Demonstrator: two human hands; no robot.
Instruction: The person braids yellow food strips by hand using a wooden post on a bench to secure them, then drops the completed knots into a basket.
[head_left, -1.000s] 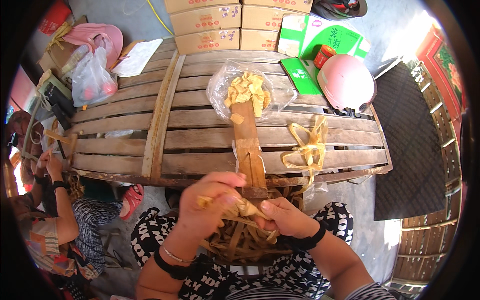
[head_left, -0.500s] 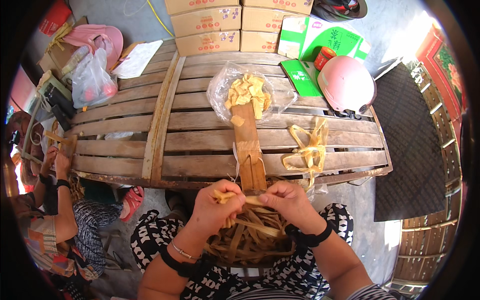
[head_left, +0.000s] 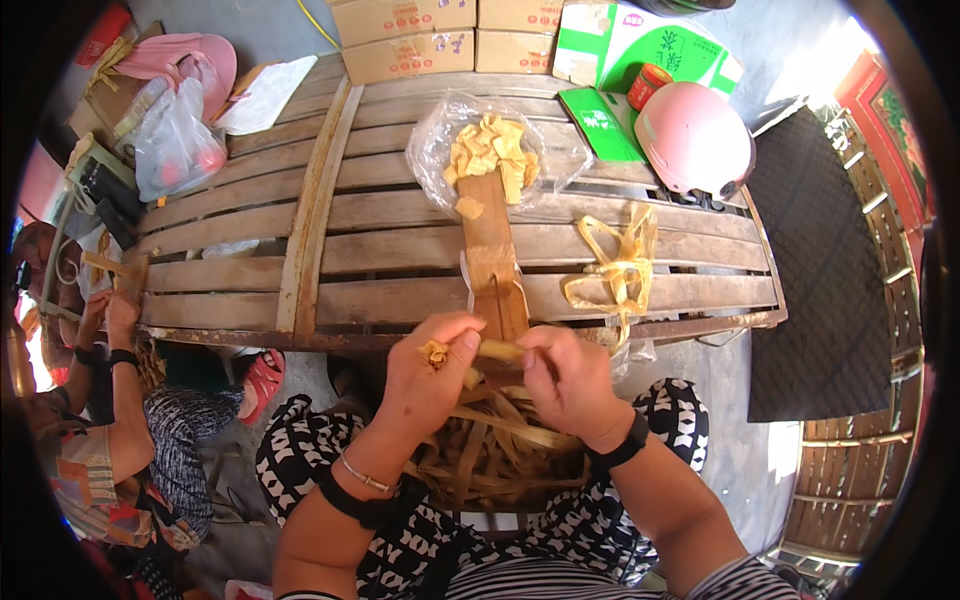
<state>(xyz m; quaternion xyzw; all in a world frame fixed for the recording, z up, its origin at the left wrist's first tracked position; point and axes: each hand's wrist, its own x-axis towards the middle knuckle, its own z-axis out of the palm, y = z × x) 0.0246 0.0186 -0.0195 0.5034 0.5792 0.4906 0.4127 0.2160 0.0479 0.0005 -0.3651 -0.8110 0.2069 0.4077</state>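
Over my lap, my left hand (head_left: pixel 432 378) is closed round a small bundle of folded yellowish pieces (head_left: pixel 433 353). A flat tan strip (head_left: pixel 500 350) stretches from its fingers to my right hand (head_left: pixel 568 380), which pinches the other end between thumb and fingers. Just beyond them, a narrow wooden board (head_left: pixel 490 250) with a groove at its near end lies on the slatted table. A pile of long brown strips (head_left: pixel 500 450) fills a container between my knees; the container itself is mostly hidden. Folded yellow pieces (head_left: pixel 490 145) are heaped on a clear plastic bag (head_left: pixel 428 165) at the board's far end.
A knotted yellow plastic bag (head_left: pixel 625 265) lies right of the board on the wooden table (head_left: pixel 390 300). Behind it are a pink helmet (head_left: pixel 690 135), a green box (head_left: pixel 670 50) and stacked cartons (head_left: pixel 410 55). At left, a co-worker's hands (head_left: pixel 115 312) hold another board.
Both my hands have moved slightly up in the picture, and the strip between them is turned a little. The whole view has tipped slightly, shifting the table upward.
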